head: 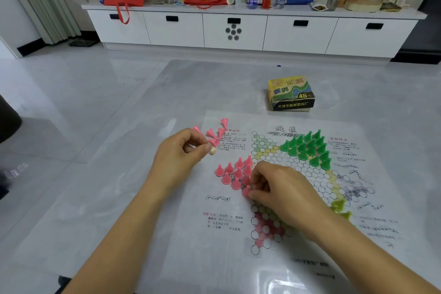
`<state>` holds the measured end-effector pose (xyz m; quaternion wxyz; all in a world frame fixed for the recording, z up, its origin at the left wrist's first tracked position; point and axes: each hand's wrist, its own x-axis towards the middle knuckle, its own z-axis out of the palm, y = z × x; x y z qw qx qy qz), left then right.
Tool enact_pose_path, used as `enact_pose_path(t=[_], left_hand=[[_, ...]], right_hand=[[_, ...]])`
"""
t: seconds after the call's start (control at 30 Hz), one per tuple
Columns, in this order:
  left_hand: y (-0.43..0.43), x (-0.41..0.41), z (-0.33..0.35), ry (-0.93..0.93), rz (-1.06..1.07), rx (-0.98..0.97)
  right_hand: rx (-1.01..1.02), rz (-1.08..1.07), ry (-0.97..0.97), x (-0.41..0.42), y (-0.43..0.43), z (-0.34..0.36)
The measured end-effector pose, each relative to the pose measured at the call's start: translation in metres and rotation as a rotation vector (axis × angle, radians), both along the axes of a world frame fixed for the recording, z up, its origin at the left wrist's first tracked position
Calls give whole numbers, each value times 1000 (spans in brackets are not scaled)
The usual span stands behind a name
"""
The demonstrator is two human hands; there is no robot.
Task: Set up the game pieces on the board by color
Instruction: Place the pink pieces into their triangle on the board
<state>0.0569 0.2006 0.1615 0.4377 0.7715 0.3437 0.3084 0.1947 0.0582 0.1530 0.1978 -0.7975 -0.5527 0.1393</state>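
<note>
Just below the middle of the frame a cluster of standing pink pieces [235,173] sits at the left point of the star printed on the board [226,234]. At the lower right edge of that cluster the right hand [279,188] has its fingers [259,194] curled down, pinching one pink piece [245,192] that touches the board. Up and to the left, the left hand [181,153] is raised. Its thumb and forefinger are closed on another pink cone [213,143], held tipped on its side. Loose pink pieces [216,130] lie toppled just above it, at the board's upper left corner. Green pieces [307,148] stand packed together on the star's upper right point. A few yellow-green pieces [338,205] show beside the right forearm, partly hidden. The board lies on a glossy grey table [107,174]. A game box [291,95] sits beyond the board, towards the upper right.
</note>
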Motion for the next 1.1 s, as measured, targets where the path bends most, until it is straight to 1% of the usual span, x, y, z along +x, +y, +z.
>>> enact_pose_path(t=[0.17,0.5,0.63,0.73,0.8,0.97,1.1], left_hand=[[2,-1,-1,2,5,17],[5,2,-11,81,12,-6],[8,2,-15,130,46,3],[10,2,-20,181,68,33],[11,3,-23,213,77,67],[12,8,-29,288,105,182],[17,9,-37,327,112,286]], right_hand=[[-41,0,-40,1,3,0],[-65,11,-57,1,6,0],[-21,-27,-1,14,1,10],[30,-83,98,36,-8,23],[94,-124,181,52,-16,29],[381,-275,473,85,-25,25],[599,-329,584,108,-22,21]])
